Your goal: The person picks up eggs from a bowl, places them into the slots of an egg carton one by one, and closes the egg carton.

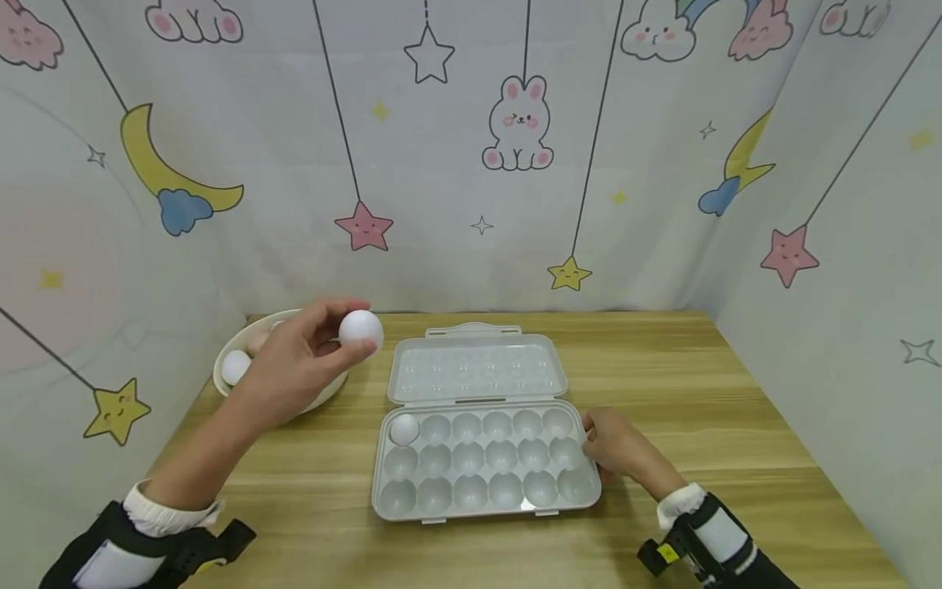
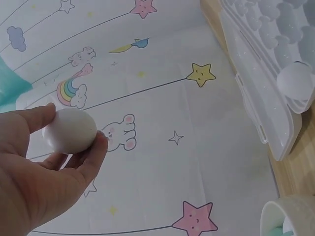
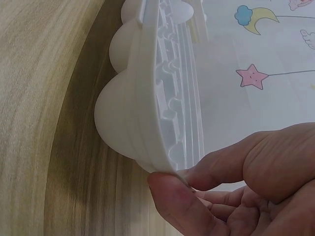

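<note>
Left of the egg tray (image 1: 486,474), toward its near side, a black wrist device (image 1: 235,538) and a white cuff (image 1: 169,517) are worn on the left arm. Left of the tray, level with its lid, stands a pale bowl (image 1: 329,392), partly covered from view by the left hand (image 1: 290,368). A white egg (image 1: 235,367) lies in the bowl; a pinkish item beside it is too hidden to identify. The left wrist view also shows something turquoise inside, not identifiable.

The left hand is raised left of the tray's lid. Its thumb and fingers are spread to the width of one white ball-like egg (image 1: 361,330), which they pinch; the egg is clear of the tray.

The tray rests on the bench (image 1: 662,368) with its lid (image 1: 478,368) folded back along the far side. It has three rows of six hollows. One egg (image 1: 404,429) sits in the tray's far-left hollow.

At the tray's right end, the right hand (image 1: 618,444) grips the rim; the right wrist view confirms thumb and finger closed on the edge. A second cuff (image 1: 680,503) lies right of the tray. A printed white backdrop (image 1: 456,164) hangs behind the tray.
</note>
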A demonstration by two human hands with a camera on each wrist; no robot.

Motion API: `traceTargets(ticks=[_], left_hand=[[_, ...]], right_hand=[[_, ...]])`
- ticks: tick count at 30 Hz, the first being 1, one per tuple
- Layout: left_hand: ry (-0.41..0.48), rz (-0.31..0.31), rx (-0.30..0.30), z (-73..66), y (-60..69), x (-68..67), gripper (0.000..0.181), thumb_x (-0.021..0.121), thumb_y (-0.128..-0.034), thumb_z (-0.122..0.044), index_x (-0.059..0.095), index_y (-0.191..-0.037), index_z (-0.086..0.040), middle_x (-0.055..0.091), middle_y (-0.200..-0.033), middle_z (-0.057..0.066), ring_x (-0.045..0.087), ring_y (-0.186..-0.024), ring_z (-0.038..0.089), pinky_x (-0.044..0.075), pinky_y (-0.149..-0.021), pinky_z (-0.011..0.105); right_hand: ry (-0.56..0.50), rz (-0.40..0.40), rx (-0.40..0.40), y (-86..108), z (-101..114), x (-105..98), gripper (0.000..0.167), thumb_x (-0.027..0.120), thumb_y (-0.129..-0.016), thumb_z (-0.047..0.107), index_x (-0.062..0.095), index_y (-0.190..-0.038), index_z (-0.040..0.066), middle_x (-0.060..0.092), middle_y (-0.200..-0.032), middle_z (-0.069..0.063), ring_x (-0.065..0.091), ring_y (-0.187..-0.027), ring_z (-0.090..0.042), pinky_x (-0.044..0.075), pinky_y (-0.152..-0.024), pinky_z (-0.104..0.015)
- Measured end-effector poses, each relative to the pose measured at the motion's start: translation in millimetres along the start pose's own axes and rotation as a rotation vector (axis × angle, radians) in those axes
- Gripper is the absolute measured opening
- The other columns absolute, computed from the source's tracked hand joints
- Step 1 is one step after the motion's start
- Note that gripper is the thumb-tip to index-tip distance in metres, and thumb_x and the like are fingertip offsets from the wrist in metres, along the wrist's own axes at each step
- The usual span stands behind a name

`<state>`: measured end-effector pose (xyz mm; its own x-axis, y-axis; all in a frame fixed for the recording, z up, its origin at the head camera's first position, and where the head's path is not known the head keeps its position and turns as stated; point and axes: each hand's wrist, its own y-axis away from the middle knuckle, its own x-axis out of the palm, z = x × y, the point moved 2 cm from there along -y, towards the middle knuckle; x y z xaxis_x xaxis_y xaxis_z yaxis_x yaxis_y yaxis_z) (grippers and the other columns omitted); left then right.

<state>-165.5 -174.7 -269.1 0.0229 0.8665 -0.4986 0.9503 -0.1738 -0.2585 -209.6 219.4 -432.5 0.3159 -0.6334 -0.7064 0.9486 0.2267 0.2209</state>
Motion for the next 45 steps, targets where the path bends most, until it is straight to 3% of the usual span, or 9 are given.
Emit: traceTargets(ticks=[4,10,19,27,32,35,39,45], left_hand=[[-0.03,0.011,-0.025,14.0,6.2,10.1,0.051,0.073,-0.0989,-0.017,0.054,-0.142,0.002,0.061,-0.131,0.019,0.064,-0.117,0.032,0.052,-0.09,0.016],[-0.064,0.023,-0.101,45.7,18.4,32.4,0.049,0.077,-0.0958,-0.02,0.06,-0.138,-0.004,0.066,-0.124,0.012,0.066,-0.111,0.029,0.056,-0.081,0.024],[-0.021,0.051,-0.139,80.6,32.3,60.5,0.046,0.079,-0.0927,-0.015,0.062,-0.132,0.001,0.069,-0.119,0.014,0.068,-0.106,0.028,0.057,-0.08,0.027],[-0.039,0.032,-0.046,103.5,38.6,79.7,0.039,0.079,-0.0876,0.004,0.064,-0.124,0.007,0.066,-0.119,0.016,0.066,-0.107,0.031,0.058,-0.089,0.034],[-0.029,0.006,-0.05,112.8,44.9,90.2,0.034,0.08,-0.0839,0.008,0.067,-0.115,0.008,0.059,-0.114,0.016,0.064,-0.105,0.029,0.059,-0.088,0.032],[-0.102,0.002,-0.034,116.5,48.4,95.5,0.034,0.083,-0.0825,0.005,0.069,-0.113,0.005,0.062,-0.11,0.013,0.064,-0.103,0.027,0.059,-0.087,0.035],[-0.271,-0.005,0.004,119.7,51.2,101.7,0.034,0.086,-0.081,-0.003,0.072,-0.111,-0.001,0.067,-0.109,0.009,0.064,-0.105,0.026,0.055,-0.092,0.045],[-0.41,0.005,-0.017,124.2,53.1,108.7,0.035,0.087,-0.0794,-0.011,0.075,-0.112,-0.006,0.067,-0.111,0.01,0.064,-0.106,0.028,0.05,-0.093,0.049]], right_hand=[[0.007,0.004,-0.001,-0.7,0,-1,0.018,0.056,-0.084,-0.012,0.06,-0.101,-0.01,0.06,-0.073,-0.011,0.063,-0.05,-0.023,0.055,-0.044,-0.034],[0.015,0.005,-0.005,-1.3,0,-2,0.019,0.057,-0.085,-0.011,0.06,-0.103,-0.011,0.06,-0.076,-0.011,0.064,-0.052,-0.024,0.056,-0.045,-0.035],[0.009,0.005,-0.011,-3.2,-2,-1,0.019,0.057,-0.085,-0.011,0.06,-0.104,-0.011,0.06,-0.077,-0.011,0.063,-0.053,-0.023,0.057,-0.046,-0.035],[0.017,0.004,-0.008,-4.6,-3,-2,0.018,0.058,-0.085,-0.011,0.06,-0.103,-0.01,0.06,-0.076,-0.011,0.063,-0.053,-0.022,0.057,-0.045,-0.035],[0.017,0.003,-0.009,-4.0,-4,-1,0.02,0.057,-0.084,-0.012,0.061,-0.103,-0.01,0.06,-0.076,-0.011,0.063,-0.053,-0.022,0.057,-0.046,-0.035],[0.02,0.003,-0.009,-3.4,-4,0,0.02,0.057,-0.084,-0.011,0.061,-0.104,-0.01,0.06,-0.077,-0.011,0.063,-0.054,-0.021,0.057,-0.046,-0.035],[0.012,0.004,-0.004,-3.2,-5,0,0.02,0.058,-0.085,-0.011,0.061,-0.105,-0.011,0.06,-0.078,-0.011,0.063,-0.055,-0.021,0.057,-0.047,-0.035],[0.002,0.006,0.005,-2.4,-4,1,0.021,0.058,-0.085,-0.012,0.06,-0.105,-0.011,0.059,-0.079,-0.012,0.063,-0.056,-0.022,0.058,-0.047,-0.035]])
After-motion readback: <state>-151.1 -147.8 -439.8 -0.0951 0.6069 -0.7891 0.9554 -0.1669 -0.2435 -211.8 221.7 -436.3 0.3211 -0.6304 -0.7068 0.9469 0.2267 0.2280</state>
